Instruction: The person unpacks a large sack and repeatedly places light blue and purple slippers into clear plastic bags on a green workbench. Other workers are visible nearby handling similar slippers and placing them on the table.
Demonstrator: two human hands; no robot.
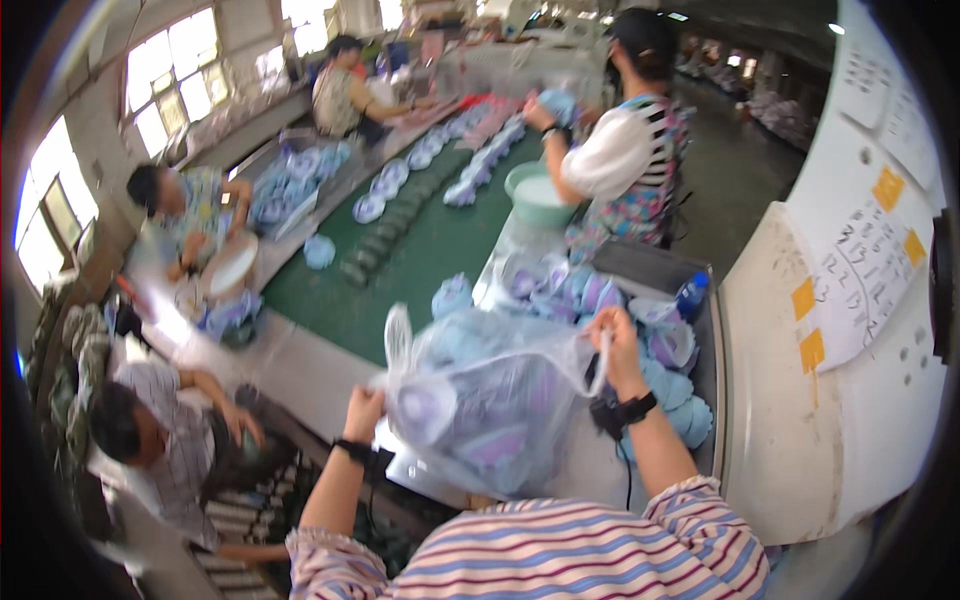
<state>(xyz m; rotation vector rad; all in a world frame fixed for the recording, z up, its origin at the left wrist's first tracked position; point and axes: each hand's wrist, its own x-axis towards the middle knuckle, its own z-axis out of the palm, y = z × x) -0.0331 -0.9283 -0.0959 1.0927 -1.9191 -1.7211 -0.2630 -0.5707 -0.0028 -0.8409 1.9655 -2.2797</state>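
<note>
A clear plastic carrier bag [545, 405] hangs in front of me, bulging with light blue and lilac cup-shaped pieces [425, 405]. My left hand [365, 412] is closed on its left side, near one raised handle loop. At the opposite handle, my right hand [617, 345] grips the plastic, higher than the left. The bag's upper edge is stretched between both hands. Loose blue and lilac pieces [670, 340] lie heaped on the metal tabletop beyond and to the right of the bag, close to my right hand.
A green conveyor belt [330, 310] runs away from me with rows of pieces. People work along both sides; one person [150, 430] sits near on the left. A green basin [535, 190] stands at the belt's right. A paper-covered board [800, 330] rises at my right.
</note>
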